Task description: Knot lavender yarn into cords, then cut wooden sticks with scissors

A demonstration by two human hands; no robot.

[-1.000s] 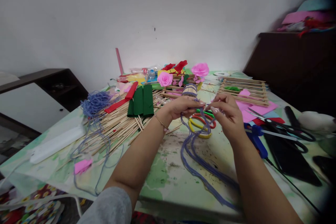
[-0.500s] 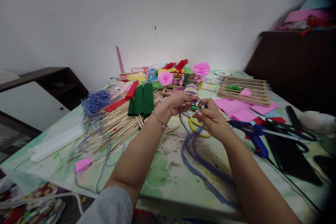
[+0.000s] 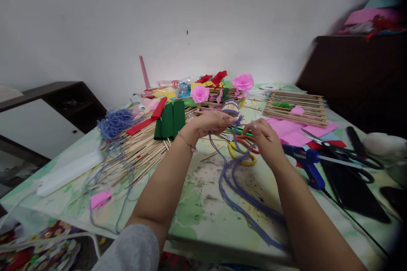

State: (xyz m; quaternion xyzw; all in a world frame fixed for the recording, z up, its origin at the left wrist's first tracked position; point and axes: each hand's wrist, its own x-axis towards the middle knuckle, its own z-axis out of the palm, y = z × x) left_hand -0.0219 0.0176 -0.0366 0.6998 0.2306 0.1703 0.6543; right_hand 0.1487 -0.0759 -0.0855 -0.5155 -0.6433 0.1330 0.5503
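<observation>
My left hand (image 3: 218, 123) is closed in a pinch on purple yarn (image 3: 235, 165), with a short tuft poking out past its fingertips. Strands hang from it and run down over the table toward the front right edge. Just to the right, my right hand (image 3: 265, 137) has its thumb and fingertips pressed together by a thin length of the same yarn. Under the hands lie scissors with yellow handles (image 3: 243, 155), and beside them a red-orange handle (image 3: 249, 144). A small bundle of pale sticks bound with purple yarn (image 3: 230, 107) stands behind my left fingers.
Wooden sticks (image 3: 143, 152), green felt (image 3: 170, 120) and a yarn heap (image 3: 116, 123) lie left. Pink paper flowers (image 3: 200, 93) stand behind. Rightward are a stick rack (image 3: 295, 108), a blue glue gun (image 3: 303, 165), black scissors (image 3: 349, 156) and a dark phone-like slab (image 3: 356, 201).
My hands have drawn apart, the right moving right and the left slightly left. The stick bundle and red-orange scissor handle show more clearly now.
</observation>
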